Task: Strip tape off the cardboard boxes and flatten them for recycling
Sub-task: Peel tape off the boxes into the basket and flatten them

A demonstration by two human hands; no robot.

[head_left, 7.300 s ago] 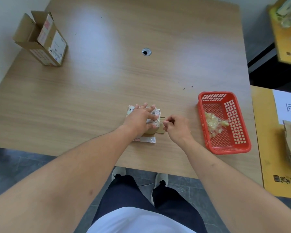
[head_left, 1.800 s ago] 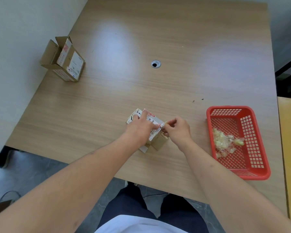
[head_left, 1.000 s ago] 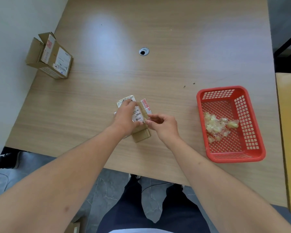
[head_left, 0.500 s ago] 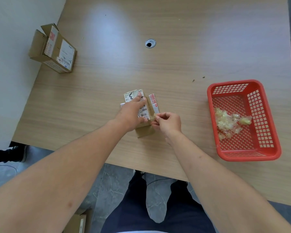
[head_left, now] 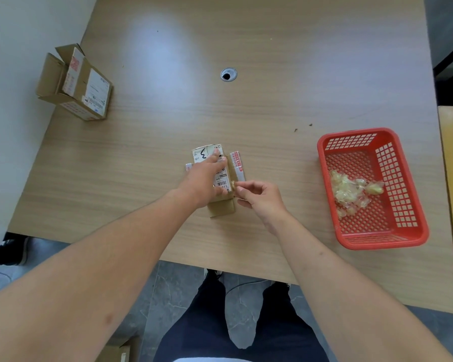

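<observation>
Cardboard box [head_left: 221,188] is lying flattened on the worktop [head_left: 272,87]; my left hand [head_left: 203,178] is pressing it flat, fingers straight, while my right hand [head_left: 259,197] is pinching a tape strip [head_left: 233,184] in a narrow grip at its edge.

You can read a handwritten "3" on the white label [head_left: 204,154] of the small box [head_left: 221,205]; other print is too small.
</observation>
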